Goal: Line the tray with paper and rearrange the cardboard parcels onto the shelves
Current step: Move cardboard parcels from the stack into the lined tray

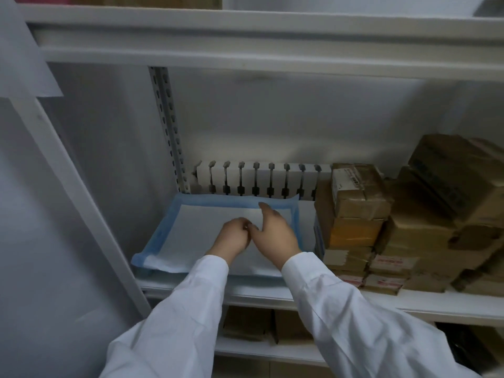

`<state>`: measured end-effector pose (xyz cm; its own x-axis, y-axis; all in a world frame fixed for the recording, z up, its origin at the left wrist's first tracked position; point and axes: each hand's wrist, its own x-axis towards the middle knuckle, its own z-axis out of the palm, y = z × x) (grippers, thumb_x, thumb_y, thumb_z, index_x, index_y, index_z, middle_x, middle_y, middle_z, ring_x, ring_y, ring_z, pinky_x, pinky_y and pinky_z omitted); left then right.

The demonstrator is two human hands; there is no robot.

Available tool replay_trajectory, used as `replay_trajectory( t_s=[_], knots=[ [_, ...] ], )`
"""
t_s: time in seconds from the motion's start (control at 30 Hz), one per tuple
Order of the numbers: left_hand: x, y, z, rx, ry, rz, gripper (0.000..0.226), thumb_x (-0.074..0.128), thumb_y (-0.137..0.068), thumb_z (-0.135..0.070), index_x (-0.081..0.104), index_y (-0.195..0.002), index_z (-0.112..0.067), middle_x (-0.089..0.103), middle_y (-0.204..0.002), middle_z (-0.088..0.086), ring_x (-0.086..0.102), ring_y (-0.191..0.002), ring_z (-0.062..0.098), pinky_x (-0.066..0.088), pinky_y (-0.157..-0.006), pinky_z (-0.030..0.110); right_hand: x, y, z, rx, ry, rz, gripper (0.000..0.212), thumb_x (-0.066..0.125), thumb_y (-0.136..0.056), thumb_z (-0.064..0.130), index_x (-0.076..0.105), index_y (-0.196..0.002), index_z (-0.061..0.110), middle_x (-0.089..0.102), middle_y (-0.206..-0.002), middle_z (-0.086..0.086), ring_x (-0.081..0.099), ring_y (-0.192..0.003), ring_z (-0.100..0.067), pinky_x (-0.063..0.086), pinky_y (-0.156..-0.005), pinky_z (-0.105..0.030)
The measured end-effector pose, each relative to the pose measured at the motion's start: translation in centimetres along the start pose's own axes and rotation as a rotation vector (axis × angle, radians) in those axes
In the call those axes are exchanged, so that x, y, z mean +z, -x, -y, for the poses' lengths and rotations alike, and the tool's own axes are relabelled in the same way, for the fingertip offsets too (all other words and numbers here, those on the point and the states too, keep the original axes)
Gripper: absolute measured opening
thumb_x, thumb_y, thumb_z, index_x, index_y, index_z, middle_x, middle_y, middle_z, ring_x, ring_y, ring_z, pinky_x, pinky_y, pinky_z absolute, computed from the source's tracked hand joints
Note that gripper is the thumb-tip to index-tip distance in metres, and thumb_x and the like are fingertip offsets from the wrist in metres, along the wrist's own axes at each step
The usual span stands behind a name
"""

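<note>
While both hands work on the middle shelf, the paper sheet lies flat at 9 o'clock of that shelf, white with a blue border showing along its left, back and right edges. Can't separate the tray from the sheet covering it, so no call on the tray rim. Left hand is on the sheet's middle, knuckles up, fingers curled in toward the paper; can't tell if they pinch it or just rest there. Right hand is just beside it at 3 o'clock, thumb nearly touching the left hand, fingers straight and spread, palm down on the paper, index tip reaching to 12 o'clock near the back border. White sleeves cover both forearms. Cardboard parcels are stacked at 3 o'clock of the sheet on the same shelf, nearest stack just beside the right border, a taller pile further toward 3 o'clock. Slotted back rail runs at 12 o'clock behind the sheet, slotted upright at 11 o'clock. More cardboard boxes sit on the shelf below, at 6 o'clock. Upper shelf spans 12 o'clock.
</note>
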<state>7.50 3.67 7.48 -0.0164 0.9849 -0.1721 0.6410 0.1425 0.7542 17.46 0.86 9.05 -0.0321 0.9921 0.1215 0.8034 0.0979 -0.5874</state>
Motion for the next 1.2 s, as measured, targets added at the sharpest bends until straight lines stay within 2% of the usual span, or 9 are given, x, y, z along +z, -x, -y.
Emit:
replay_trajectory(
  t_s=[0.1, 0.17, 0.3, 0.47, 0.6, 0.7, 0.8, 1.07, 1.2],
  knots=[
    [0.0, 0.9, -4.2, -0.043, 0.695, -0.068, 0.030, 0.034, -0.092, -0.003, 0.042, -0.064, -0.011, 0.047, -0.070, 0.011, 0.047, -0.069, 0.019, 0.035, -0.065, 0.026, -3.7, 0.4, 1.9, -0.120, -0.021, -0.174, 0.046, 0.047, -0.095, 0.020, 0.039, -0.141, 0.018, 0.052, -0.137, -0.009, 0.053, -0.121, -0.027, 0.044, -0.095, -0.035],
    [0.4, 1.6, -6.6, 0.010, 0.922, 0.051, 0.037, 0.028, -0.099, -0.001, 0.039, -0.068, -0.019, 0.039, -0.071, -0.001, 0.042, -0.068, 0.009, 0.036, -0.064, 0.019, -6.5, 0.7, 2.6, -0.212, -0.001, -0.313, 0.044, 0.049, -0.094, 0.019, 0.045, -0.138, 0.019, 0.056, -0.133, -0.007, 0.054, -0.119, -0.026, 0.043, -0.098, -0.036],
    [2.8, 1.8, -10.9, -0.042, 0.644, -0.026, 0.030, 0.032, -0.101, -0.007, 0.045, -0.128, -0.007, 0.054, -0.121, 0.007, 0.048, -0.119, 0.021, 0.042, -0.091, 0.020, -11.1, 1.0, 1.3, -0.115, 0.196, -0.559, 0.046, 0.051, -0.091, 0.031, 0.046, -0.136, 0.025, 0.049, -0.140, -0.003, 0.038, -0.134, -0.025, 0.023, -0.111, -0.040],
    [4.8, 3.8, -13.8, 0.032, 0.518, 0.124, 0.044, 0.040, -0.099, -0.033, 0.046, -0.136, -0.010, 0.046, -0.141, 0.010, 0.044, -0.128, 0.026, 0.034, -0.091, 0.029, -14.3, 1.2, -2.9, 0.328, 0.242, -0.412, 0.070, 0.052, -0.086, 0.046, 0.024, -0.144, 0.019, 0.024, -0.151, -0.018, 0.016, -0.142, -0.039, 0.008, -0.114, -0.055],
    [6.2, 5.3, -14.2, 0.108, 0.486, 0.226, 0.056, 0.027, -0.099, -0.048, 0.031, -0.146, -0.017, 0.032, -0.153, 0.007, 0.030, -0.140, 0.024, 0.026, -0.110, 0.033, -15.2, 1.1, -5.7, 0.457, 0.141, -0.291, 0.072, 0.046, -0.088, 0.054, 0.020, -0.145, 0.018, 0.035, -0.148, -0.018, 0.031, -0.136, -0.039, 0.017, -0.113, -0.056],
    [6.6, 5.8, -14.5, 0.118, 0.535, 0.242, 0.057, 0.024, -0.099, -0.050, 0.032, -0.146, -0.019, 0.033, -0.152, 0.005, 0.029, -0.140, 0.022, 0.024, -0.111, 0.032, -15.5, 1.4, -6.6, 0.422, -0.100, -0.290, 0.059, 0.052, -0.087, 0.050, 0.037, -0.132, 0.016, 0.057, -0.124, -0.011, 0.056, -0.109, -0.031, 0.046, -0.094, -0.044],
    [7.0, 5.8, -14.8, 0.109, 0.562, 0.194, 0.067, 0.027, -0.092, -0.063, 0.030, -0.147, -0.024, 0.027, -0.155, 0.004, 0.026, -0.141, 0.022, 0.022, -0.112, 0.034, -16.0, 1.5, -6.7, 0.341, -0.234, -0.347, 0.046, 0.058, -0.088, 0.042, 0.045, -0.123, 0.016, 0.060, -0.115, -0.007, 0.059, -0.100, -0.026, 0.048, -0.076, -0.034],
    [6.3, 6.1, -15.6, 0.186, 0.703, 0.074, 0.063, 0.047, -0.092, -0.047, 0.030, -0.147, -0.022, 0.037, -0.149, 0.001, 0.032, -0.138, 0.020, 0.026, -0.104, 0.028, -16.4, 0.7, -6.2, 0.146, -0.399, -0.424, 0.032, 0.054, -0.094, 0.027, 0.050, -0.124, 0.018, 0.061, -0.119, -0.005, 0.060, -0.108, -0.026, 0.052, -0.082, -0.033],
    [5.7, 6.5, -15.2, 0.204, 0.740, 0.010, 0.044, 0.054, -0.094, -0.026, 0.047, -0.136, -0.017, 0.058, -0.126, 0.002, 0.053, -0.113, 0.015, 0.038, -0.085, 0.015, -15.9, 0.8, -6.1, 0.080, -0.384, -0.423, 0.031, 0.049, -0.096, 0.023, 0.050, -0.126, 0.018, 0.061, -0.118, -0.004, 0.059, -0.107, -0.022, 0.049, -0.084, -0.031]
  ],
)
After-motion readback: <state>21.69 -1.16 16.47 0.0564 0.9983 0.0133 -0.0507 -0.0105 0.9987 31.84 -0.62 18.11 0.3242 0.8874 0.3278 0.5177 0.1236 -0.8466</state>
